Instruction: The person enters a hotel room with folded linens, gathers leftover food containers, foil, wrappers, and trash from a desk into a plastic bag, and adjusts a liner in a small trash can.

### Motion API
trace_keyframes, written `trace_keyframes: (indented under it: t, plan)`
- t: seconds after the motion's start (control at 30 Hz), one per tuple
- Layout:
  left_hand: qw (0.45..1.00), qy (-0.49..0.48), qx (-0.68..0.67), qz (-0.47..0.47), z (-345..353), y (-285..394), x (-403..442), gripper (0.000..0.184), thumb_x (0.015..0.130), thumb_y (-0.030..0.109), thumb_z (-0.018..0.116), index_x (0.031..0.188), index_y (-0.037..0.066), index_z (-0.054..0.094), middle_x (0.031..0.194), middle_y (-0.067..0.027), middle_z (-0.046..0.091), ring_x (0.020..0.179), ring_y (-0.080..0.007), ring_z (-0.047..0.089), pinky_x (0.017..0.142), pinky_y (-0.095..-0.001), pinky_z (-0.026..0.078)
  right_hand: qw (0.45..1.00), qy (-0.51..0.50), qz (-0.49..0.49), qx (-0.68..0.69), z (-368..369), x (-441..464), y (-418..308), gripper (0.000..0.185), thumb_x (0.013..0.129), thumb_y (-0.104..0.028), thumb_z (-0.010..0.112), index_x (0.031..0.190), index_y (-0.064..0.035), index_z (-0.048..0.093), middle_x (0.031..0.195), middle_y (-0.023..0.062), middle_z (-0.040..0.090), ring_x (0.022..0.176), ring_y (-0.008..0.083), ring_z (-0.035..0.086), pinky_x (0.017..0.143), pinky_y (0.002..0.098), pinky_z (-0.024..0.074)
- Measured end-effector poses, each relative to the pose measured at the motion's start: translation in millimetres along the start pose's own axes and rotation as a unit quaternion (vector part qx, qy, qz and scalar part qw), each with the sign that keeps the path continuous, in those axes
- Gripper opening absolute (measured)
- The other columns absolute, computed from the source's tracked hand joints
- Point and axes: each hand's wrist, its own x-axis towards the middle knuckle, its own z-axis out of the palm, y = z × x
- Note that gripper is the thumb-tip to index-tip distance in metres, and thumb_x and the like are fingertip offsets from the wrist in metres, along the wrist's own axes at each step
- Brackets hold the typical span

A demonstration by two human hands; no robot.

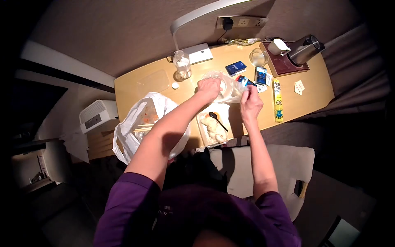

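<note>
1. Currently, I see the left hand (210,89) curled closed on a clear bag (235,95) over the worktop (297,108).
2. The right hand (251,107) pinches the bag's other side.
3. Nearby, a black spoon (219,122) lies in a food box (200,128).

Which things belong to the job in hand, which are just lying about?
Likely the job: clear plastic bag, gripped by left hand and right hand; probably food tray with black spoon.

Likely lying about: bottle, kettle, white cup, yellow box.
</note>
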Motion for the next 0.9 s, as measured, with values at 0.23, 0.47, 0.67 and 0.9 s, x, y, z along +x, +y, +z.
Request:
trace_keyframes:
  t: [0.23,0.47,0.67,0.9]
  plan:
    - [0.996,-0.017,-0.08,-0.04,-16.2,2.5,-1.6,0.049,0.091,0.033,0.066,0.135,0.011,0.06,0.113,-0.0188,0.07,0.109,-0.034,0.066,0.096,-0.046,0.049,0.931,-0.001,0.117,0.345,-19.9,-8.1,-31.4,0.018,0.094,-0.001,0.06,0.111,-0.0013,0.067,0.083,0.0081,0.072,0.077,0.0146,0.07,0.069,0.0287,0.0532]
    - [0.9,0.073,-0.428,-0.047,-63.7,5.9,-38.1,0.039,0.093,0.013,0.062,0.131,0.005,0.063,0.096,-0.0126,0.073,0.083,-0.0145,0.069,0.073,-0.0302,0.056,0.707,-0.235,0.389,0.541,-28.5,17.0,-36.0,0.038,0.087,0.003,0.06,0.124,0.0022,0.056,0.083,0.0071,0.069,0.06,0.0096,0.057,0.056,0.0212,0.046]
    - [0.867,-0.073,-0.487,0.077,-79.7,19.5,-47.6,0.049,0.092,-0.005,0.048,0.14,0.004,0.053,0.116,-0.0118,0.066,0.087,-0.0129,0.065,0.076,-0.028,0.056,0.688,-0.337,0.36,0.533,-35.5,41.2,-67.3,0.02,0.089,0.003,0.058,0.107,0.0034,0.065,0.081,0.0066,0.068,0.062,0.0114,0.059,0.059,0.023,0.0489]
    - [0.916,-0.232,-0.291,0.152,-90.3,3.2,-21.5,0.044,0.089,-0.001,0.055,0.131,0.007,0.062,0.103,-0.0009,0.07,0.093,-0.0085,0.06,0.077,-0.0281,0.05,0.781,-0.313,0.171,0.513,-54.5,38.6,-83.5,0.021,0.094,0.003,0.057,0.112,0.0049,0.068,0.104,0.0096,0.071,0.092,0.014,0.065,0.083,0.0252,0.0509]
